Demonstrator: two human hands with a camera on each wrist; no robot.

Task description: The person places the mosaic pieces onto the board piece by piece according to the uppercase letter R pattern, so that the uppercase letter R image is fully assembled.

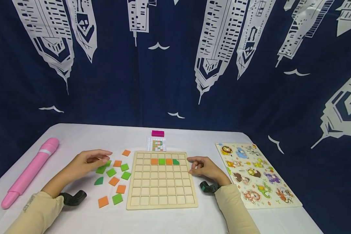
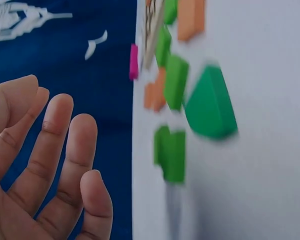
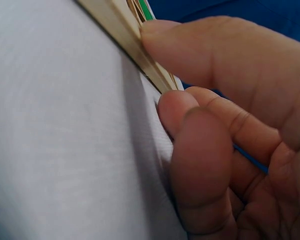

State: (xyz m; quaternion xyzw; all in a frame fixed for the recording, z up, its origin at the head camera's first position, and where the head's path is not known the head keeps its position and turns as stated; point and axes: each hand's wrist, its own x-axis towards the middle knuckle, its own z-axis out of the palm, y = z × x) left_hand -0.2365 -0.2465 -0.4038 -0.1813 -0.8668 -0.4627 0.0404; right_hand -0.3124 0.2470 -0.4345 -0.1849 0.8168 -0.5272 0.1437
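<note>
My left hand (image 1: 89, 161) hovers over the loose tiles left of the board, fingers spread and relaxed, nothing in the palm in the left wrist view. Green square tiles (image 1: 100, 170) lie right beneath its fingertips. Close by is a dark green quarter-round tile (image 2: 210, 105). My right hand (image 1: 204, 167) holds the right rim of a wooden grid board (image 1: 162, 206), thumb and curled fingers at its edge. In one upper row of the board sit an orange tile (image 1: 154, 161), a green tile (image 1: 162, 161), a second orange tile (image 1: 169, 161) and a green quarter-round tile (image 1: 176, 162).
Several orange and green tiles (image 1: 121, 189) are scattered left of the board. Behind it lie a pattern card (image 1: 156, 144) and a magenta block (image 1: 158, 133). A pink stick-shaped thing (image 1: 30, 172) lies far left; an animal puzzle board (image 1: 257, 175) lies at the right.
</note>
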